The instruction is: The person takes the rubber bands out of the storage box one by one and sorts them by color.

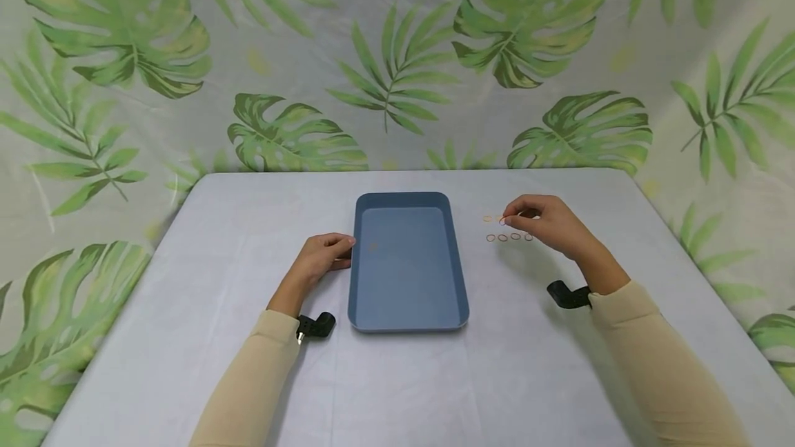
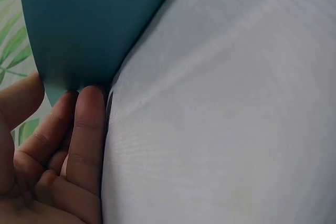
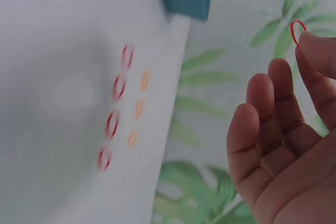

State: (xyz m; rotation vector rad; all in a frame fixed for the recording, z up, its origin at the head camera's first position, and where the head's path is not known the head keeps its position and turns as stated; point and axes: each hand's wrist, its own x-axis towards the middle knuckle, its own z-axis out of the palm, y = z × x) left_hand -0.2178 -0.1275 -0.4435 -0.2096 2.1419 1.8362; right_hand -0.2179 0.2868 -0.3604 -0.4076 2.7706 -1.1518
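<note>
A blue rectangular tray [image 1: 406,319] lies flat on the table. My left hand [image 1: 323,254] is at its left side, the thumb at the rim and the other fingertips against the outer wall, as the left wrist view shows. Between thumb and index finger, my right hand [image 1: 546,223] pinches a thin red rubber band [image 3: 294,32], held up above the table; the other fingers are loosely bent. Below that hand are a row of several red rubber bands [image 3: 112,124] and a row of three orange rubber bands [image 3: 138,109].
One small orange band [image 1: 373,247] lies inside the tray, towards its left wall. A white cloth covers the table [image 1: 248,212]. Behind it hangs a leaf-patterned curtain [image 1: 397,143]. A black wrist camera [image 1: 318,325] sits on each forearm.
</note>
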